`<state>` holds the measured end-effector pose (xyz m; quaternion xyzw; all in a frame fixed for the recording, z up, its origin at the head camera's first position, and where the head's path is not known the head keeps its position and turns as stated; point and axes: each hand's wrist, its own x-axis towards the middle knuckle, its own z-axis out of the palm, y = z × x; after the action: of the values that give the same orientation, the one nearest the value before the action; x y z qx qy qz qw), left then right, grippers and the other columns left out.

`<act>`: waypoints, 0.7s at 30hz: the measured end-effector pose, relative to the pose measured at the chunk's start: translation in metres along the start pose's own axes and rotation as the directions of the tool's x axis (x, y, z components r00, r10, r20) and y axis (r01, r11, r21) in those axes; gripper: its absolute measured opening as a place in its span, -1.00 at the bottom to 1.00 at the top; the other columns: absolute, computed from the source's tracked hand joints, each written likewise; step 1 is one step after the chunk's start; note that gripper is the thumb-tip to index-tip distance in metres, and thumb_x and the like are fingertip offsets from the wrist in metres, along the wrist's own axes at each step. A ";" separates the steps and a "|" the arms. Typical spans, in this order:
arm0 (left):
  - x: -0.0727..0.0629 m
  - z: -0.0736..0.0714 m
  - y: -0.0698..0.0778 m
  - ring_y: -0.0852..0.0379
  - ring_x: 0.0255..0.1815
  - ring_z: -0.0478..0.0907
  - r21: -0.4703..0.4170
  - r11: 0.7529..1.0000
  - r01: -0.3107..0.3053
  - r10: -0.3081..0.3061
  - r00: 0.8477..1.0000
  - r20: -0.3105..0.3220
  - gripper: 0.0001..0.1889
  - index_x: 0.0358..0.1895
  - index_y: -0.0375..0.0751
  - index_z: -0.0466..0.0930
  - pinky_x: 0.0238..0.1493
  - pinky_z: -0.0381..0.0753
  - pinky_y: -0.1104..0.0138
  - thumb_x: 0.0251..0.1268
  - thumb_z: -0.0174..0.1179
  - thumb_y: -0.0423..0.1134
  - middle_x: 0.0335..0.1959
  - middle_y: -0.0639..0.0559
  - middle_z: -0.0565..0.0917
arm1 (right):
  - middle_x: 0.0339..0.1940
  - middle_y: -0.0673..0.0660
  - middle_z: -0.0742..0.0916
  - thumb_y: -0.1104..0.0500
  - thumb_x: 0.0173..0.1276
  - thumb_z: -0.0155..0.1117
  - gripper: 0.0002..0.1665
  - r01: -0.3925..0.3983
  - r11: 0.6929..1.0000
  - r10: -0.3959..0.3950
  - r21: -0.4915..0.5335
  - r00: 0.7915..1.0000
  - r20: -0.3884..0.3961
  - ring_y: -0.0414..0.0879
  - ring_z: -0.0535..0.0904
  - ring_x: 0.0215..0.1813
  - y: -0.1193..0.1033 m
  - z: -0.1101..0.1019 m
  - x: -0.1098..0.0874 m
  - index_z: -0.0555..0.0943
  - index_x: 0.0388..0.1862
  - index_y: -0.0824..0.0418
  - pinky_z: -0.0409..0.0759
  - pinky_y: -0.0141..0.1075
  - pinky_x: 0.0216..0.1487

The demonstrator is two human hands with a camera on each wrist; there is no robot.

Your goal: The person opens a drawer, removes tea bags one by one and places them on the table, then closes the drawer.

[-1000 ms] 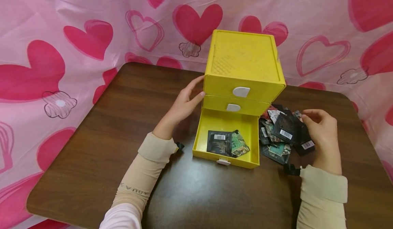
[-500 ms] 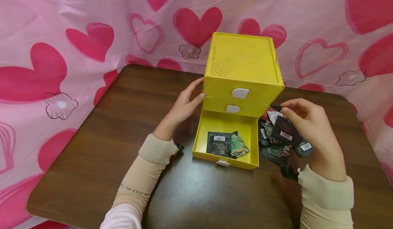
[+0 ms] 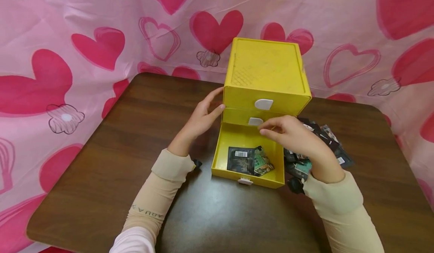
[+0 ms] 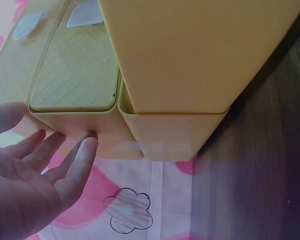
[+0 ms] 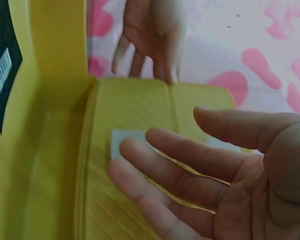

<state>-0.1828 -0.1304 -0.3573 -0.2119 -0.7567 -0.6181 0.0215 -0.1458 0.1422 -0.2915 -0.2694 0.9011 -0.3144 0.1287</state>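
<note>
A yellow drawer cabinet (image 3: 266, 66) stands on the table with its bottom drawer (image 3: 220, 159) pulled out. Two flat sachets lie in that drawer: a black sachet (image 3: 240, 160) with a barcode and a green-printed sachet (image 3: 262, 162). My left hand (image 3: 202, 117) rests its fingertips and thumb against the cabinet's left side, fingers loosely bent. Over the right part of the open drawer hovers my right hand (image 3: 293, 134), its fingertips near the white handle (image 3: 255, 121) of the middle drawer. In the right wrist view, my right hand's fingers (image 5: 175, 170) are spread and hold nothing.
A pile of dark sachets (image 3: 333, 142) lies on the table right of the cabinet, partly behind my right forearm. The top drawer has its own white handle (image 3: 264, 104). A pink heart-print cloth (image 3: 101, 4) hangs behind the brown table (image 3: 101, 162).
My right hand has moved left from the sachet pile to the front of the cabinet, above the open drawer. My left hand stays at the cabinet's side.
</note>
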 end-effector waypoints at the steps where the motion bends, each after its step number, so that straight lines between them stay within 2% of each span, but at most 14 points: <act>1: 0.000 0.000 0.000 -0.09 0.27 0.40 -0.003 1.000 -0.002 0.002 1.000 0.000 -0.42 0.49 -0.14 0.16 0.30 0.35 0.08 0.47 0.07 -0.29 0.43 -0.03 0.29 | -0.12 0.12 0.74 0.15 0.46 0.19 -0.69 0.016 1.000 -0.016 0.003 0.999 0.031 -0.05 0.58 -0.22 0.000 0.003 0.005 0.67 0.03 0.32 0.58 -0.14 -0.15; 6: 0.000 0.000 0.000 -0.10 0.27 0.41 -0.001 1.000 -0.007 0.007 1.000 0.001 -0.42 0.49 -0.14 0.16 0.28 0.38 0.11 0.47 0.07 -0.29 0.43 -0.03 0.30 | -0.07 0.16 0.73 0.17 0.47 0.17 -0.66 0.076 0.997 -0.074 -0.008 0.984 0.163 -0.05 0.63 -0.18 -0.002 0.014 0.028 0.63 0.08 0.36 0.60 -0.11 -0.08; 9: 0.001 0.000 0.000 -0.07 0.26 0.43 0.002 1.000 -0.007 0.007 1.000 0.002 -0.42 0.49 -0.13 0.16 0.26 0.40 0.13 0.47 0.07 -0.28 0.42 -0.03 0.31 | -0.02 0.18 0.71 0.15 0.48 0.15 -0.64 0.100 0.994 -0.088 -0.038 0.965 0.246 0.01 0.62 -0.06 -0.003 0.019 0.040 0.62 0.10 0.37 0.57 -0.06 0.00; 13: 0.001 0.000 0.001 -0.04 0.24 0.45 0.000 1.000 -0.015 0.015 1.000 0.007 -0.42 0.49 -0.13 0.16 0.25 0.42 0.15 0.47 0.07 -0.29 0.41 -0.03 0.32 | 0.06 0.23 0.67 0.13 0.48 0.14 -0.59 0.099 0.992 -0.065 -0.079 0.934 0.351 0.09 0.57 0.10 -0.005 0.025 0.052 0.58 0.14 0.40 0.52 -0.01 0.11; 21: 0.001 0.000 0.000 -0.07 0.24 0.45 0.007 1.000 -0.027 0.027 1.000 0.002 -0.43 0.48 -0.18 0.16 0.25 0.41 0.14 0.47 0.06 -0.32 0.43 -0.05 0.30 | 0.08 0.28 0.66 0.15 0.47 0.11 -0.56 0.079 0.985 0.006 -0.153 0.874 0.486 0.09 0.59 0.09 -0.004 0.043 0.072 0.54 0.17 0.45 0.53 -0.04 0.11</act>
<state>-0.1836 -0.1306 -0.3572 -0.2225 -0.7560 -0.6149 0.0298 -0.1858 0.0771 -0.3265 -0.3664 0.8581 -0.1623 0.3210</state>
